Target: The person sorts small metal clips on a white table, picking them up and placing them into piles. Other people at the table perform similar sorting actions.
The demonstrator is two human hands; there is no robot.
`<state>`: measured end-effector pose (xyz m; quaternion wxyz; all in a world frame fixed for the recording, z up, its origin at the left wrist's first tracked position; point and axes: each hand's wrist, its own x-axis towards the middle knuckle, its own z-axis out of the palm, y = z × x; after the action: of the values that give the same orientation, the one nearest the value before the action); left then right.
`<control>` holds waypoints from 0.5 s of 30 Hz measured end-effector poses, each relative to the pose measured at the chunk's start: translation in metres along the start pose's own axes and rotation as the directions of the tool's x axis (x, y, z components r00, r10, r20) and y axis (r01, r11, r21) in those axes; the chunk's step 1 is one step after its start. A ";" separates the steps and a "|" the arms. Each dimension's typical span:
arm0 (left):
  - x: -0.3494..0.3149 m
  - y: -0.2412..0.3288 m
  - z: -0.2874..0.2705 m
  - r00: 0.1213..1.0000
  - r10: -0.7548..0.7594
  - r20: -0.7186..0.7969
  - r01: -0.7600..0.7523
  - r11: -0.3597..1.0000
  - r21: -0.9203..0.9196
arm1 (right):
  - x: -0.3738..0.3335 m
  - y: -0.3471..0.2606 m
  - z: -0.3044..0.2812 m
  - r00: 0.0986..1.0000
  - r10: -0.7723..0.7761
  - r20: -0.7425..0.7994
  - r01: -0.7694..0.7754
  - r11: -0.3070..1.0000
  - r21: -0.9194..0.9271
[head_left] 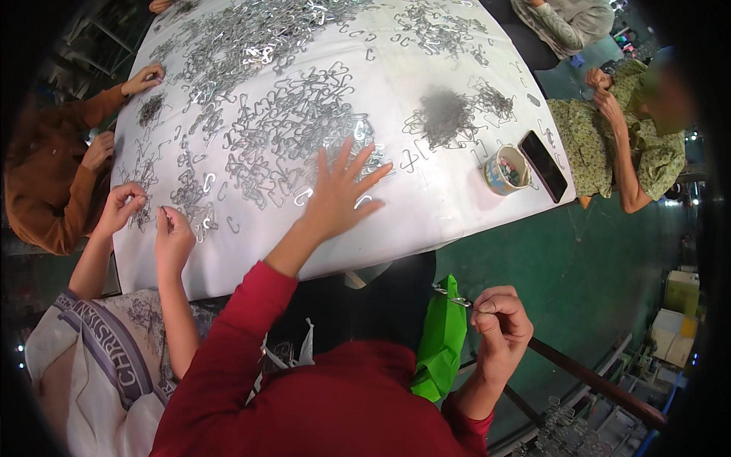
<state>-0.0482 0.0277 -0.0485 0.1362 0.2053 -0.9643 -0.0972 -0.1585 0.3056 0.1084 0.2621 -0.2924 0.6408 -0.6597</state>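
My left hand (339, 194) reaches over the table with its fingers spread wide, holding nothing. Its fingertips are at the near edge of a heap of bent metal hooks (293, 126); whether they touch any is unclear. Off the table's near edge, my right hand (502, 327) is closed, thumb and fingers pinching a small shiny metal hook (461, 302). That hook sticks out to the left, in front of a bright green bag (443, 346) hanging beside my red-sleeved body.
A cup (508, 170) with small coloured bits stands by a dark phone (542, 166) at the right edge of the white-covered table (396, 225). A dark pile of fine pieces (444, 118) lies farther in. Co-workers sit left and right, one's hands (173, 228) close by.
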 end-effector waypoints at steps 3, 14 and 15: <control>0.038 -0.026 0.011 1.000 -0.002 0.010 0.001 0.996 0.093 | -0.001 0.002 0.001 0.999 0.022 -0.028 -0.021 1.000 0.022; 0.075 -0.087 -0.013 0.945 -0.120 -0.306 0.113 0.993 -0.041 | -0.008 -0.002 0.012 0.990 0.054 -0.131 -0.053 0.999 0.010; 0.070 -0.077 -0.013 0.959 -0.096 -0.268 0.043 0.980 -0.195 | -0.009 -0.002 0.014 0.987 0.048 -0.153 -0.050 0.999 -0.006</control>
<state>-0.0776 -0.0723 -0.0391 0.2844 0.2370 -0.9146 -0.1625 -0.1420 0.3021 0.1099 0.2268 -0.2263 0.6692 -0.6705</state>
